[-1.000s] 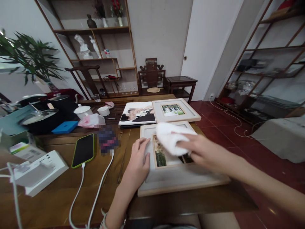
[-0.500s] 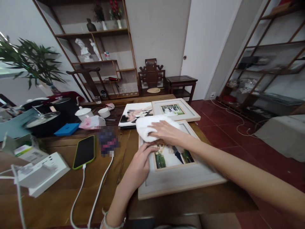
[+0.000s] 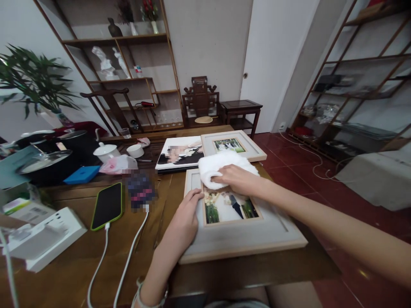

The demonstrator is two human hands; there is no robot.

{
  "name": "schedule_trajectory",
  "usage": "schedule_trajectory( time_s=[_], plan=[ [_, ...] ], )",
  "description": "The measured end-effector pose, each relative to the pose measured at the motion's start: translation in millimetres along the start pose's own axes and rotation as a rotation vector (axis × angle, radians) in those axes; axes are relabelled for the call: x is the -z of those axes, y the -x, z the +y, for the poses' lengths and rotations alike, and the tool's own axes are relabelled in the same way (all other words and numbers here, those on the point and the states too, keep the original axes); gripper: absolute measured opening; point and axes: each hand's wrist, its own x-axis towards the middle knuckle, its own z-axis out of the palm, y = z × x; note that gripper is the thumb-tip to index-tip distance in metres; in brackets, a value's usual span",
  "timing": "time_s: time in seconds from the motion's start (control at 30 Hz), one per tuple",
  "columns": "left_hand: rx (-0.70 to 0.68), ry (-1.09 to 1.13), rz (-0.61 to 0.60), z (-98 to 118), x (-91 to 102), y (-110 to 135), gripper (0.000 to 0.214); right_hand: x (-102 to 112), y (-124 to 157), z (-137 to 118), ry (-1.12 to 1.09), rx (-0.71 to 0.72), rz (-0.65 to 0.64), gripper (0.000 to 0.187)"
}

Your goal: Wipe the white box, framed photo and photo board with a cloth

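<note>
At lower centre on the desk (image 3: 128, 269), the picture frame (image 3: 233, 208) looks stiff, perhaps fragile-fronted, best held by its pale edges. The left hand (image 3: 185, 219) rests loosely extended fingers there, clasping nothing; the right hand's (image 3: 241, 179) bent fingers hold the soft white cloth (image 3: 221, 161).

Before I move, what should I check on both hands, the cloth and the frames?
1. Left hand on the left side of the near frame: ok.
2. Right hand on the white cloth: ok.
3. Near frame lying flat on the table: ok.
4. Surface beneath the white cloth: cannot tell, covered.
5. White cloth apart from the far frame: cannot tell, they overlap in view.
6. Phone apart from the near frame: ok.
</note>
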Motion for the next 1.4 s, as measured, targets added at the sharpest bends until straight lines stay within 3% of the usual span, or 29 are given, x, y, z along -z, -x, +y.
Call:
schedule_trajectory(
  time_s=[0.23,0.33,0.5,0.7,0.9,1.0,1.13,1.23,1.3,1.4],
  plan=[
    [0.014,-0.011,0.063,-6,-2.9,1,0.049,17,55,21,0.012,-0.205,-0.116,0.053],
    [0.039,-0.019,0.086,-2,-2.4,2,0.048,8,61,19,0.053,-0.189,-0.051,0.051],
    [0.158,-0.018,0.025,16,2.6,3,0.029,2,63,12,0.092,-0.173,-0.007,0.051],
    [0.101,-0.123,0.001,17,-0.9,5,0.036,20,91,-22,-0.041,-0.192,-0.067,0.053],
    [0.036,-0.194,-0.001,13,-3.9,8,0.038,32,117,-61,-0.183,-0.298,-0.156,0.063],
    [0.032,-0.2,0.001,12,-5.4,8,0.037,26,109,-50,-0.12,-0.345,-0.115,0.065],
    [0.051,-0.213,-0.019,11,-6.2,7,0.038,1,87,-6,0.064,-0.323,0.092,0.061],
    [0.056,-0.216,-0.016,12,-5.4,6,0.037,-15,76,22,0.141,-0.291,0.151,0.057],
    [0.06,-0.216,-0.017,14,-4.7,7,0.037,-16,74,27,0.129,-0.261,0.138,0.058],
    [0.067,-0.216,-0.02,15,-4.5,7,0.038,-6,80,12,0.064,-0.212,0.073,0.056]
  ],
)
